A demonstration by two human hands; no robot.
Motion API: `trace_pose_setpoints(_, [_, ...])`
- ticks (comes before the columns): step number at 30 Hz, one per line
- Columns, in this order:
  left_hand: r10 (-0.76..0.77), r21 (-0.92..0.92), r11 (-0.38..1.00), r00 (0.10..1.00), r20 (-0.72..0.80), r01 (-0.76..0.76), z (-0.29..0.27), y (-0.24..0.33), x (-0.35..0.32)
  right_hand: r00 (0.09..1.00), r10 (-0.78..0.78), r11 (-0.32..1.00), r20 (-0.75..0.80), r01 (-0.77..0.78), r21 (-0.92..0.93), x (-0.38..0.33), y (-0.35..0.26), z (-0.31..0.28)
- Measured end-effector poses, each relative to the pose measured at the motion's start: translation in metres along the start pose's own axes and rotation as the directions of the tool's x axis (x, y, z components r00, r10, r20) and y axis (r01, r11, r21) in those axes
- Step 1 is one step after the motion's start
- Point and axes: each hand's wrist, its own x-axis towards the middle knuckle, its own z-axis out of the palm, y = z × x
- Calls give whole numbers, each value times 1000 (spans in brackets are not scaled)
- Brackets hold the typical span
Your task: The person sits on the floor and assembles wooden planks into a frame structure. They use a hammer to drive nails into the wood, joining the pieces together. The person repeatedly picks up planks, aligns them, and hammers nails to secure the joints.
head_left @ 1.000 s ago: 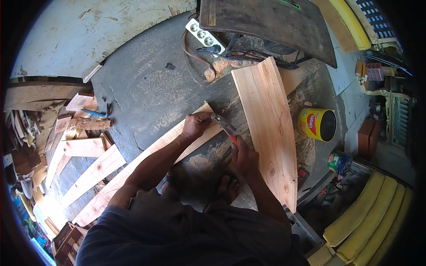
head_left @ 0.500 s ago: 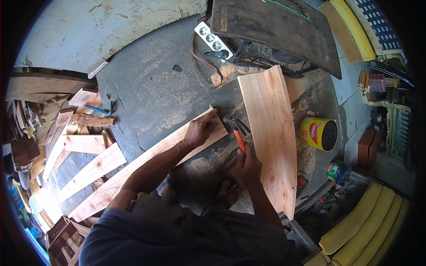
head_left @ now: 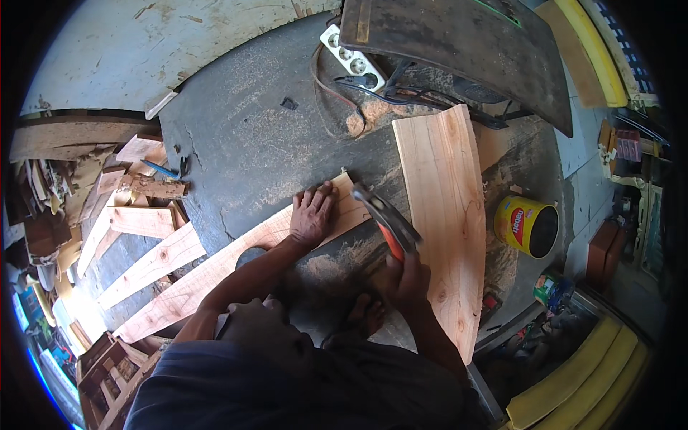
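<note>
My left hand (head_left: 312,215) lies flat, fingers spread, on the near end of a long narrow wooden plank (head_left: 208,276) that runs down to the lower left across the dark bench top (head_left: 251,143). My right hand (head_left: 407,279) grips the orange-and-black handle of a hammer (head_left: 385,218); its dark head is raised near the plank's end, just right of my left hand. A wide pale board (head_left: 446,215) lies lengthwise to the right of the hammer, close to my right hand.
A yellow tin (head_left: 529,226) stands right of the wide board. A white power strip (head_left: 351,57) with cables and a dark curved panel (head_left: 459,50) sit at the back. Several planks and wood offcuts (head_left: 136,229) lie at the left. Sawdust covers the bench.
The hammer has swung up and now points toward the plank's end. My left hand stays flat on the narrow plank.
</note>
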Motion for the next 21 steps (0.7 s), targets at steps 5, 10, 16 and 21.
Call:
trace_pose_setpoints(5, [16,14,1000,998,-62,-15,2,0,-4,959,166,974,229,-123,-190,6,28,18])
trace_pose_setpoints(10, [-2,-7,1000,1000,-26,2,-1,6,6,1000,6,1000,31,-5,-11,0,12,4])
trace_pose_setpoints(16, [10,-2,1000,998,-66,-10,4,2,-2,983,73,964,166,-27,-266,1,40,19])
trace_pose_setpoints(21, [2,-12,1000,1000,-8,-2,2,2,0,985,47,974,168,-7,-228,-33,59,8])
